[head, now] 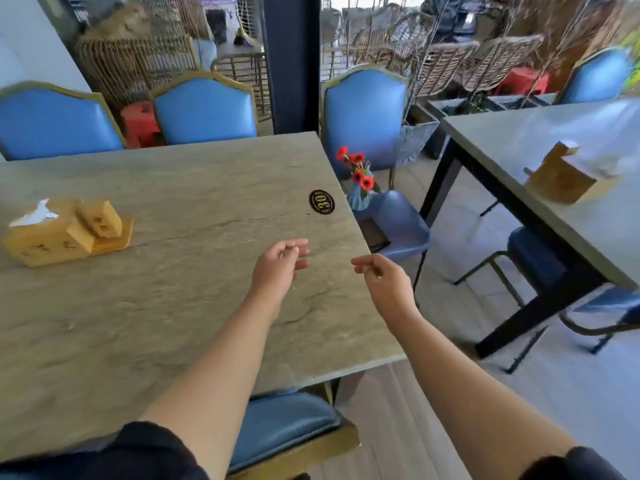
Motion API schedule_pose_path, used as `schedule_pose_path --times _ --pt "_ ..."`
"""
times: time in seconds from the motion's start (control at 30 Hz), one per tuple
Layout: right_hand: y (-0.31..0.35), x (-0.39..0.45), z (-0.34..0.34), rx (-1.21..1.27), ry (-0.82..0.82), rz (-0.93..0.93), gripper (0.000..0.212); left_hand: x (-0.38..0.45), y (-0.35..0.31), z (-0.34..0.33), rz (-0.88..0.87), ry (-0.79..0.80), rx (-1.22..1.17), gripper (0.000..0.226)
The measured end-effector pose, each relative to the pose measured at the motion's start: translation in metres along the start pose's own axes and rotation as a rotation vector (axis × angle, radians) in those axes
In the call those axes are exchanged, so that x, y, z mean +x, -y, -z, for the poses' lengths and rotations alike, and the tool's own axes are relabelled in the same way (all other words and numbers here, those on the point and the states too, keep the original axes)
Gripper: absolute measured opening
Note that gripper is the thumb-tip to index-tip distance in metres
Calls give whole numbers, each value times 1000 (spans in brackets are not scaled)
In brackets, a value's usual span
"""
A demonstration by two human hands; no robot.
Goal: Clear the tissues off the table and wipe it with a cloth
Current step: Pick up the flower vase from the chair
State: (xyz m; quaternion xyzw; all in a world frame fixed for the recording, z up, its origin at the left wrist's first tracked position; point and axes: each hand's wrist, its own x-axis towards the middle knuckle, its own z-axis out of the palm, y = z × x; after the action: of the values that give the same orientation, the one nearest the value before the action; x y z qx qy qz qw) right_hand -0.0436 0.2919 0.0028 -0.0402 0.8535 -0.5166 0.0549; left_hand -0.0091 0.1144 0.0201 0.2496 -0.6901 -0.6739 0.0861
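Dark sleeves (138, 448) and two bare arms reach out from the bottom, over a blue seat (280, 424) tucked under the near edge of the counter (173, 306).

How far along is the job? No loose tissues show on the counter. The only tissue (34, 213) in sight pokes out of the top of a wooden box (65, 230) near the left edge, and it looks like it belongs there. So the clearing part seems done, or nearly. No cloth shows anywhere, on the counter or in a hand. The wiping looks like it is left to do, and a cloth must be found first. A black tag (321, 201) with the number 30 sits near the right edge. A vase of red flowers (358, 183) stands on a blue chair (398, 223) just past that edge.

The left hand (280, 263) hangs over the counter near the right edge. Its fingers are loosely curled, half open, and it holds nothing. The right hand (381, 275) is out by the right edge. Its fingers are curled in too, with thumb and finger close. It seems empty, but a tiny thing pinched there would be hard to see.
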Motion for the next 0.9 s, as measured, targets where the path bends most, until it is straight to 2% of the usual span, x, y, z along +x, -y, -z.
schedule_pose_path --times 0.3,0.63,0.9 --pt "-58 97 65 -48 -68 -31 25 81 8 -117 20 47 -45 32" --pt "-97 270 78 44 76 -103 25 221 28 -225 29 -9 24 26" --pt "-133 391 77 30 140 -121 27 294 49 -283 126 -152 129 28"
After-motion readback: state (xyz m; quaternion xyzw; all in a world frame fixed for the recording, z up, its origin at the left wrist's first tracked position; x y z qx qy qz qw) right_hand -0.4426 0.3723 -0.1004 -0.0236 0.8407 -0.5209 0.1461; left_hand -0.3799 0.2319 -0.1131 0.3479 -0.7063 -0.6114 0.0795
